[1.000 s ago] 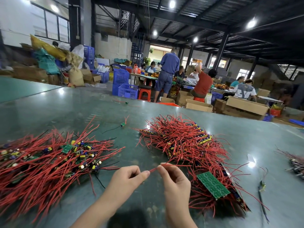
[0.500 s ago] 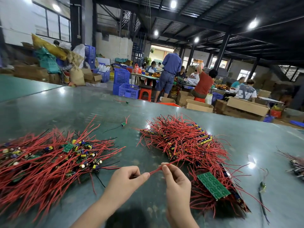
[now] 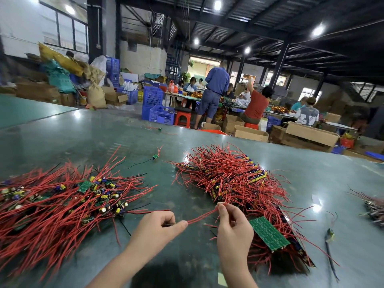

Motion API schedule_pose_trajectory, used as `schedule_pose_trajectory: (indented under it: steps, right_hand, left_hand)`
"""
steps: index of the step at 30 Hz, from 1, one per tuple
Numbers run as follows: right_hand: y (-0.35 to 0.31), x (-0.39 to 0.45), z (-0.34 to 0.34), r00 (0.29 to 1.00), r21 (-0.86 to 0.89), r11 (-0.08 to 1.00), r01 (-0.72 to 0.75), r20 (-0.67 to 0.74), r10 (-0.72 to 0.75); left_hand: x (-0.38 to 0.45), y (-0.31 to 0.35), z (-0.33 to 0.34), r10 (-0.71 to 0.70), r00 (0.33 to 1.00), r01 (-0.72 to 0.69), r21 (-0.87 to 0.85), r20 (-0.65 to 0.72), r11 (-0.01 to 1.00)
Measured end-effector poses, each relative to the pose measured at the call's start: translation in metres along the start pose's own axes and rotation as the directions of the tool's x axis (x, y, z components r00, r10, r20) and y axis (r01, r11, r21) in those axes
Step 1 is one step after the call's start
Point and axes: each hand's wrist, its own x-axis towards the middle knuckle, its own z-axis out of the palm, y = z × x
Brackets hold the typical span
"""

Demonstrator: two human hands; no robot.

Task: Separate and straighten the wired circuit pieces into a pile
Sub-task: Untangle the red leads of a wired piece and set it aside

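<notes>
Between my two hands runs a red wire, stretched fairly straight above the table. My left hand pinches its near end between thumb and forefinger. My right hand pinches the far end with raised fingertips, close to the tangled heap of red-wired circuit pieces on the right. A spread pile of wired pieces with small green boards and capacitors lies to the left. A green circuit board rests on the near part of the right heap.
The dark green table reaches far forward. One loose wired piece lies mid-table, another farther back. A stray black-wired piece and another bundle lie at the right. People work among blue crates and cartons beyond.
My hands have drawn apart, the right one rising and moving rightward, so a longer stretch of the red wire now spans between them. The piles have not moved.
</notes>
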Motion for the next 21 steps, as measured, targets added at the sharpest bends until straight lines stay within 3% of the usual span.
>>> schedule_pose_trajectory:
  steps: [3, 7, 10, 21]
  right_hand:
    - [-0.004, -0.002, 0.000, 0.998, 0.047, 0.999, 0.007, -0.058, -0.004]
    - [-0.012, -0.006, 0.000, 0.997, 0.271, 0.961, -0.055, -0.039, 0.068]
    - [-0.013, -0.008, 0.000, 0.998, 0.278, 0.959, -0.056, -0.012, 0.062]
    - [-0.011, -0.004, -0.001, 0.997, 0.311, 0.947, -0.083, 0.016, 0.082]
  left_hand:
    - [-0.002, 0.007, 0.001, -0.005, 1.000, 0.008, -0.111, 0.027, 0.994]
    - [-0.002, 0.010, -0.002, -0.052, 0.999, 0.051, -0.211, 0.004, 0.976]
    - [-0.001, 0.007, -0.007, -0.073, 0.997, 0.065, -0.258, -0.022, 0.964]
    - [-0.001, 0.002, -0.005, 0.013, 0.990, -0.028, -0.107, -0.141, 0.994]
